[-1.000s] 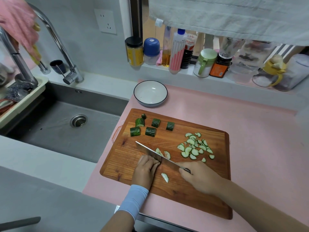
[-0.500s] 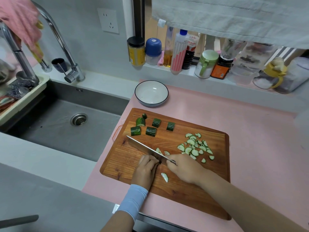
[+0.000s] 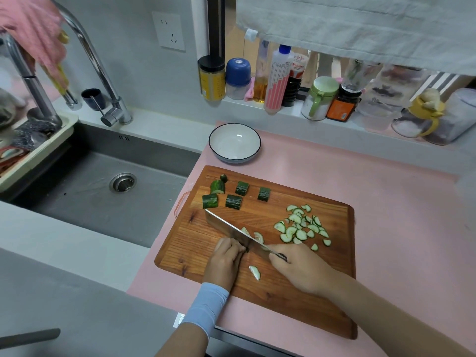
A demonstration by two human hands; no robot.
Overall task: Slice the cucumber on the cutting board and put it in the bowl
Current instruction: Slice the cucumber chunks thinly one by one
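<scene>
since the left hand is curled right up against the knife, the main risk i see is a nicked knuckle. the fingers are bunched down over whatever chunk is being cut, and that piece is mostly hidden, so i can't tell how much is left to hold. a short stub would roll or slip under the flat steel. the right hand is wrapped closed around the handle, blade running diagonally away across the board.

other worry: one loose slice sits near the front between the hands, and could get knocked off onto the pink mat.

five dark green chunks and the stem end wait at the far left of the board, skins bumpy and glossy. the slices, thin pale half-moons with green rims, are heaped on the right side. the board is reddish wood with fine ridged grain. the bowl, smooth white with a dark rim, sits just beyond the board with no cucumber in it, so i'd say there's plenty left to do.
</scene>
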